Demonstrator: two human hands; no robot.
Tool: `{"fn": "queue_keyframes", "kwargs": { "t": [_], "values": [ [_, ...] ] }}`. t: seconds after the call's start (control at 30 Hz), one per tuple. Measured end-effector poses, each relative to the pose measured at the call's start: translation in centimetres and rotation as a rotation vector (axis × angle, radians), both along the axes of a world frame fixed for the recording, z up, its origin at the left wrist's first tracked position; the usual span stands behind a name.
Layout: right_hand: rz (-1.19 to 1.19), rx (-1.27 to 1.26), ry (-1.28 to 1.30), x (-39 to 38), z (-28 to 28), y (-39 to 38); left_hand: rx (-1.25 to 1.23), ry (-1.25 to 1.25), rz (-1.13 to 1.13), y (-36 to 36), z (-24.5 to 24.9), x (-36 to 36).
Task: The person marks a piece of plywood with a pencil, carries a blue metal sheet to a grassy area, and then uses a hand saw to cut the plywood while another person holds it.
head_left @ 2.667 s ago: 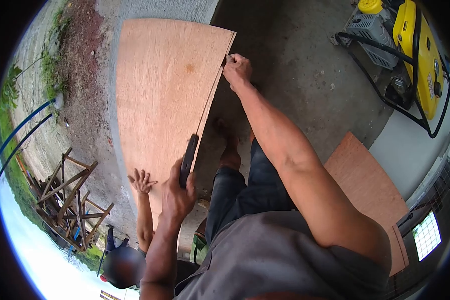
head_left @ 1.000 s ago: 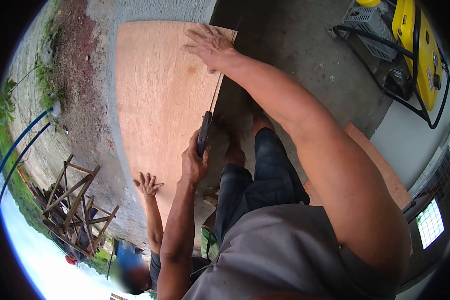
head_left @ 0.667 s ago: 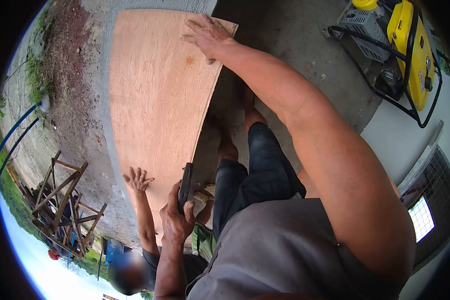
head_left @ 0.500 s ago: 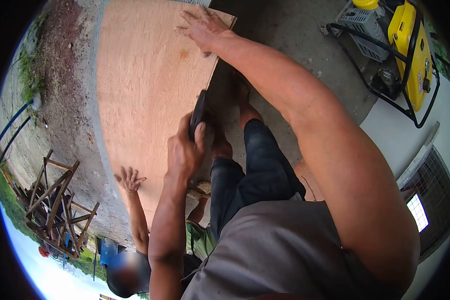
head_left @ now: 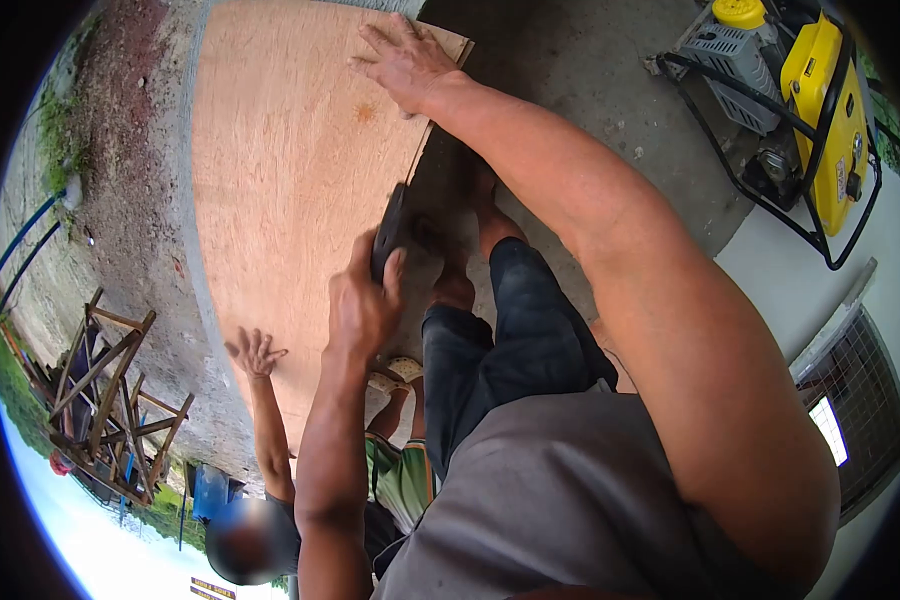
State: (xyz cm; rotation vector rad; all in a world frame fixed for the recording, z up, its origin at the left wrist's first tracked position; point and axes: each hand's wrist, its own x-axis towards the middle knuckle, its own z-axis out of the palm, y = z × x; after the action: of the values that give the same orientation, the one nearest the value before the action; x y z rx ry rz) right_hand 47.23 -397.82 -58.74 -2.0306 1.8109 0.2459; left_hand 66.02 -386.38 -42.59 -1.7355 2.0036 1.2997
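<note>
My left hand is wrapped round a long, narrow black hand tool, thumb along its side. The tool's far tip lies right at the edge of a plywood sheet; its working part is hidden. Flat on the sheet near its top right corner, my right hand presses with fingers spread, holding nothing. Another person's hand rests spread on the lower left part of the sheet.
A yellow machine in a black tube frame stands on the concrete floor at right. My legs are beside the sheet's edge. Wooden trestles stand on the gravel at left. The other person is at lower left.
My left hand and the black tool have shifted slightly left and down in view along the sheet's edge. My right hand stays flat on the plywood.
</note>
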Motion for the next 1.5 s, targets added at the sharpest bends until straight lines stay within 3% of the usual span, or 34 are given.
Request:
{"fn": "queue_keyframes", "kwargs": {
  "t": [0.03, 0.1, 0.3, 0.4, 0.43, 0.53, 0.6, 0.73, 0.8, 0.87, 1.0, 1.07, 1.2, 1.3, 1.4, 1.47, 1.5],
  "values": [
    [-0.004, -0.026, 0.005, -0.2, 0.0, 0.2, -0.026, 0.014, -0.006, -0.9, -2.3, -1.6],
    [-0.014, 0.058, 0.002, -0.4, 0.5, -0.4, 0.003, 0.03, 0.002, -0.6, -0.9, -1.6],
    [-0.066, 0.115, -0.011, 0.5, 1.1, -0.1, 0.052, -0.073, -0.019, 5.5, 11.7, 7.5],
    [-0.071, 0.081, -0.003, 0.2, 0.5, -0.4, -0.098, 0.024, -0.075, 5.6, 7.8, 7.7],
    [-0.065, 0.07, -0.007, 0.4, 0.0, 0.1, 0.056, -0.054, 0.008, 3.7, 5.4, 4.9],
    [-0.064, 0.018, -0.048, 0.0, 0.7, 0.8, -0.035, 0.018, -0.033, 0.2, -3.1, -0.5],
    [-0.042, 0.024, -0.003, 0.2, 0.0, 0.2, -0.049, 0.013, -0.025, 0.9, -0.8, -0.1],
    [-0.035, 0.063, -0.005, 0.3, 0.4, 0.3, -0.021, -0.018, -0.019, 6.1, 9.3, 7.6],
    [-0.056, 0.046, 0.001, 0.5, 0.2, 0.3, -0.074, -0.008, -0.057, 6.7, 10.3, 9.2],
    [-0.06, 0.022, 0.009, 0.3, -0.6, 0.3, -0.063, 0.009, -0.03, 6.4, 7.9, 8.7],
    [-0.043, 0.035, -0.005, 0.3, -0.2, 1.0, -0.076, 0.034, -0.044, 1.6, -3.5, 1.1],
    [-0.035, 0.052, 0.009, 0.0, 0.7, 0.3, -0.055, 0.027, -0.042, 1.5, -1.7, 1.0],
    [-0.049, 0.086, 0.032, 0.7, 1.4, 0.1, -0.028, -0.004, -0.036, 6.6, 8.4, 9.5],
    [-0.054, 0.073, 0.029, 0.8, 1.2, 0.7, -0.093, -0.029, -0.109, 7.6, 10.2, 11.6],
    [-0.052, 0.043, 0.008, 0.6, 0.8, 0.5, 0.034, -0.069, -0.042, 4.0, 1.5, 5.9],
    [-0.056, 0.055, 0.003, 0.5, 0.5, 0.9, -0.121, 0.04, -0.086, 1.6, -5.4, 1.3],
    [-0.038, 0.061, 0.008, 0.1, 0.1, 0.4, -0.097, 0.049, -0.083, 1.3, -5.0, 0.8]
  ]
}}
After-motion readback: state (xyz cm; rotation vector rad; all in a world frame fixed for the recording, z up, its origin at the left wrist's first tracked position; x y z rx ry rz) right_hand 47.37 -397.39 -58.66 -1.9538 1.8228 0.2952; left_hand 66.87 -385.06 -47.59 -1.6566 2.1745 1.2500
